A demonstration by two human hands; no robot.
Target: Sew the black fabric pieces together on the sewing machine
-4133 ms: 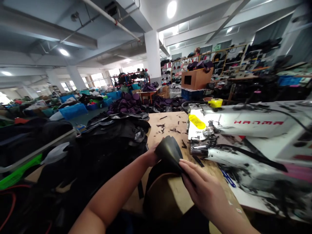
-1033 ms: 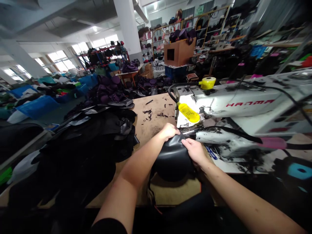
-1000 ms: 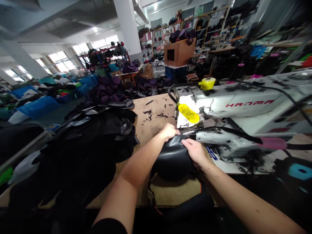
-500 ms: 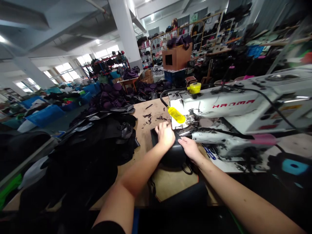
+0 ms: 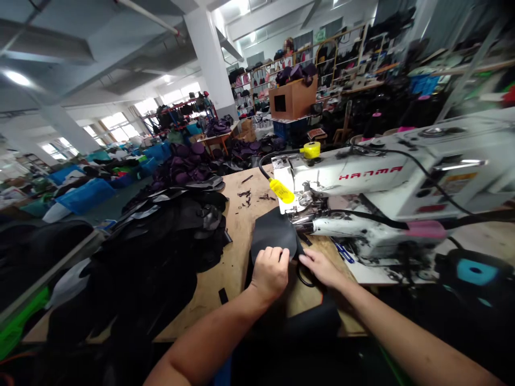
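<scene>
A black fabric piece [image 5: 273, 231] lies on the work table, its far edge by the needle area of a white sewing machine [image 5: 362, 174]. My left hand [image 5: 270, 272] is closed on the near edge of this piece, fingers curled over it. To its right, my right hand [image 5: 319, 267] pinches the piece's right side, thumb toward the machine. A thin black loop [image 5: 304, 276] hangs between the two hands. The machine's cylinder arm [image 5: 341, 226] points left, just beyond my right hand. What lies under my left palm is hidden.
A large heap of black fabric pieces [image 5: 161, 252] covers the table's left side. Dark scraps [image 5: 245, 198] lie on the wooden top [image 5: 237, 230]. A yellow lamp [image 5: 281, 191] hangs at the machine head. Blue-handled scissors [image 5: 344, 252] rest under the arm.
Both hands have moved toward me, away from the needle area, the left one further. More of the black piece now shows flat beyond my left hand. The view has shifted slightly.
</scene>
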